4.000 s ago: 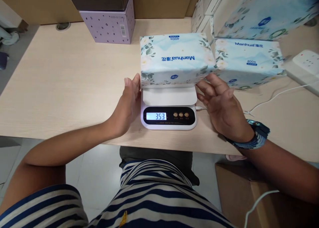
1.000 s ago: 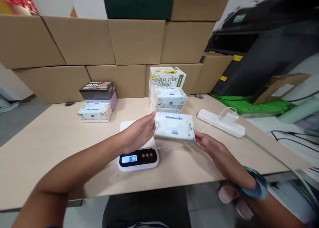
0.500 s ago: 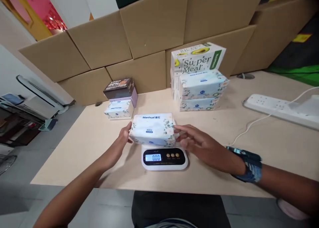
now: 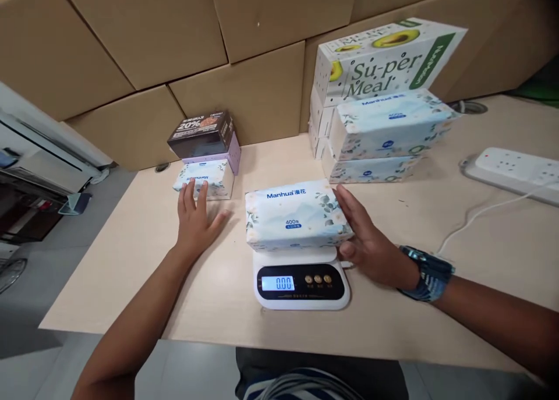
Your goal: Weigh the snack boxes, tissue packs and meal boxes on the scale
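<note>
A white-and-blue Manhua tissue pack (image 4: 299, 216) is over the plate of a white digital scale (image 4: 301, 301), whose lit display reads 0.00. My right hand (image 4: 369, 240) grips that pack by its right end, thumb at the front lower corner and fingers along the side. To the left, my left hand (image 4: 196, 219) is open with fingers spread, holding nothing. Its fingertips overlap the front of another tissue pack (image 4: 218, 179); whether they touch it I cannot tell. Whether the gripped pack rests on the scale plate is hidden.
Behind the left pack, a dark brown box (image 4: 203, 135) sits on a purple box (image 4: 236, 155). Two stacked tissue packs (image 4: 393, 132) stand before a Su-per Meal box (image 4: 388, 65) at back right. A power strip (image 4: 515, 170) with a white cable lies right. Cardboard boxes (image 4: 244, 103) line the back.
My left hand has let go of the tissue pack over the scale and moved left to the other pack. My right hand stays at its right end. The view has shifted closer.
</note>
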